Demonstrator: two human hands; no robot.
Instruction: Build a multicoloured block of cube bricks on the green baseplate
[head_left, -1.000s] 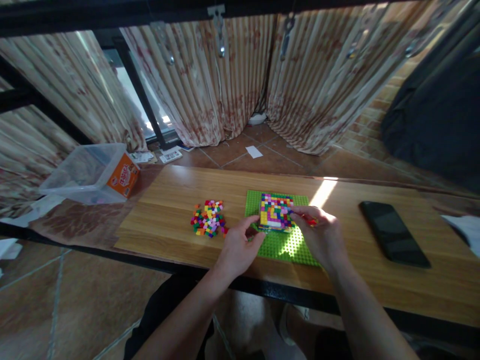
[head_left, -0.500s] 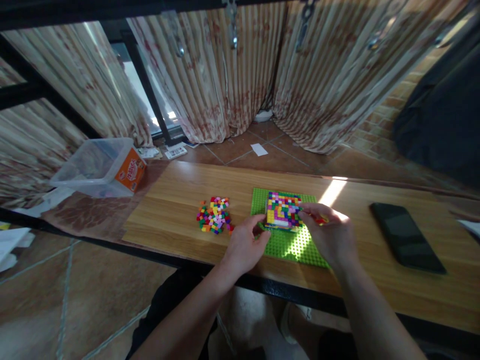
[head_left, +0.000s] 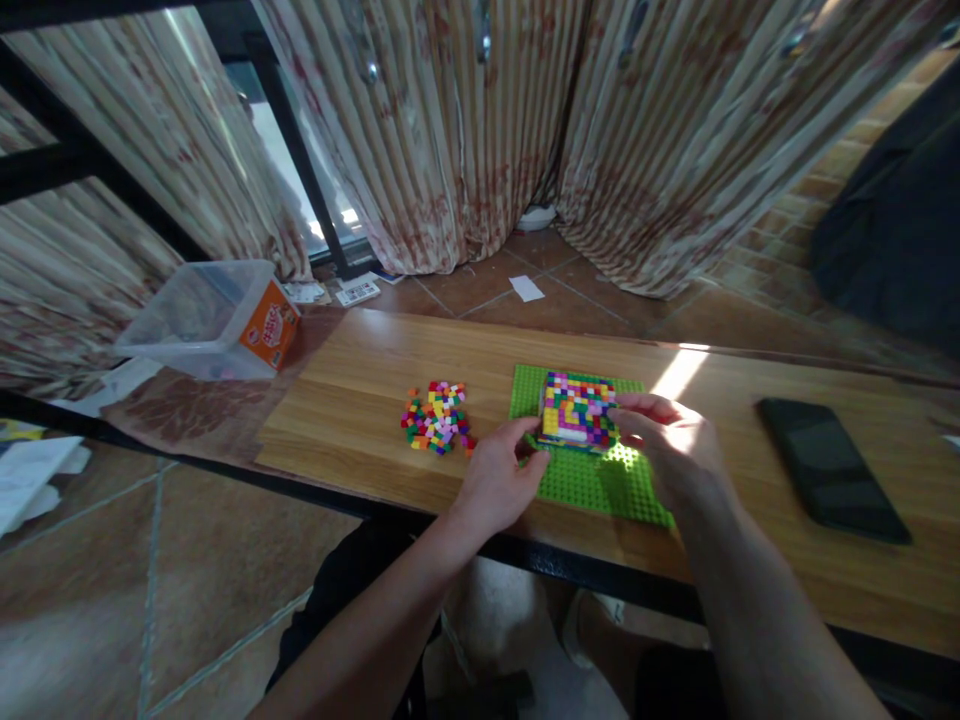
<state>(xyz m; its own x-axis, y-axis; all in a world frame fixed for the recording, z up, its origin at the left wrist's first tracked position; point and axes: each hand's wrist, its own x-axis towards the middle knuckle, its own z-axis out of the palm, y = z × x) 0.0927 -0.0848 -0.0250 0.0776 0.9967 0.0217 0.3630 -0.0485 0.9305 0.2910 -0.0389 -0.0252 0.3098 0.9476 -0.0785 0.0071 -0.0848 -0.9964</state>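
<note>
A block of small multicoloured building bricks (head_left: 577, 408) sits on a green studded baseplate (head_left: 600, 485). My left hand (head_left: 499, 480) is at the block's front left corner, its curled index finger against the left side and its thumb near the front. At the right edge, the bent fingers of my right hand (head_left: 671, 435) are closed together by the top of the block. Whatever those fingers hold is mostly hidden now; red and yellow bricks showed in them a moment earlier. A pile of loose bricks (head_left: 436, 415) lies left of the baseplate.
The wooden table (head_left: 337, 400) has a dark front edge. A black phone (head_left: 829, 465) lies at the right. Past the table's left end stands a clear plastic tub (head_left: 202, 320) with an orange label. Curtains (head_left: 420, 150) hang behind.
The view has shifted slightly. My right hand has turned, so the red and yellow bricks in its fingers no longer show. My left hand stays at the block's corner.
</note>
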